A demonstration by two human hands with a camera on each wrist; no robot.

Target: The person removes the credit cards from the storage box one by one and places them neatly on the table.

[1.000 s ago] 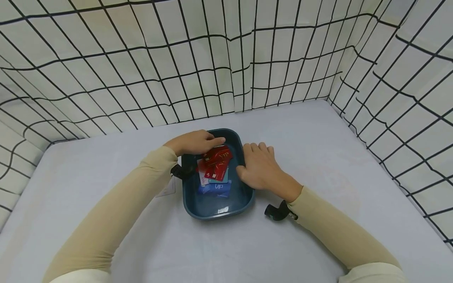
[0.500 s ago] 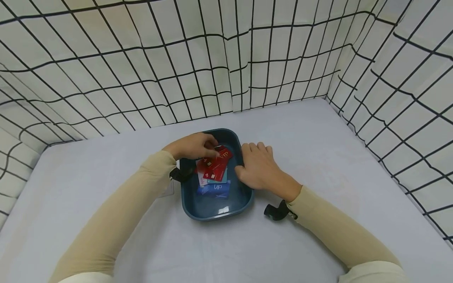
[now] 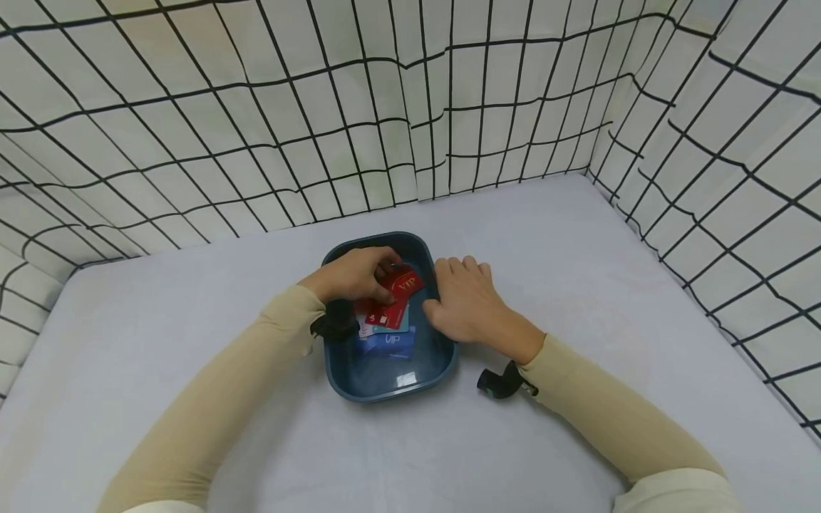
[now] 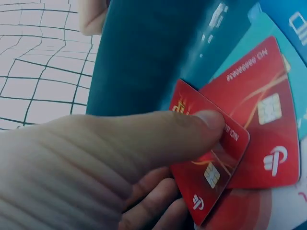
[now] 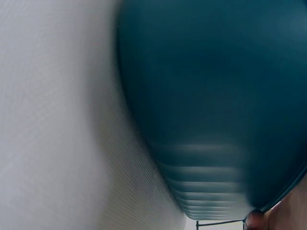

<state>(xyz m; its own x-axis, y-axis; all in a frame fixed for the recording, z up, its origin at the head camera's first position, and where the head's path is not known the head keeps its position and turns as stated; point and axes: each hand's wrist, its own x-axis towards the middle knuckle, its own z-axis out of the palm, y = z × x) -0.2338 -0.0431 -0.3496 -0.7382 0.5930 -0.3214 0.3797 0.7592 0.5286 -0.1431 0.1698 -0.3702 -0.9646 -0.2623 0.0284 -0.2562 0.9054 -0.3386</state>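
Note:
A dark teal plastic basin (image 3: 346,390) holds several overlapping cards. My left hand (image 3: 355,275) reaches in over its far left side and pinches the top red card (image 4: 199,184), thumb across its face and fingers behind. Gold "VIP" lettering shows on that card in the head view. Below it lies a second red card (image 4: 261,143) with a chip, over a light teal card (image 3: 399,326) and a white-and-red one. Closest to me in the basin is a blue VIP card (image 3: 393,343). My right hand (image 3: 468,303) grips the basin's right rim, thumb at the inner edge.
The basin stands on a white cloth-covered table (image 3: 551,271). A black wire grid (image 3: 359,135) with white sheeting behind it rises along the back and both sides. A small black camera (image 3: 500,383) sits at the right wrist.
My left hand has come down onto the top red card, its thumb moving from above the cards to the card's face. The right hand stays on the rim. The head view shifts slightly.

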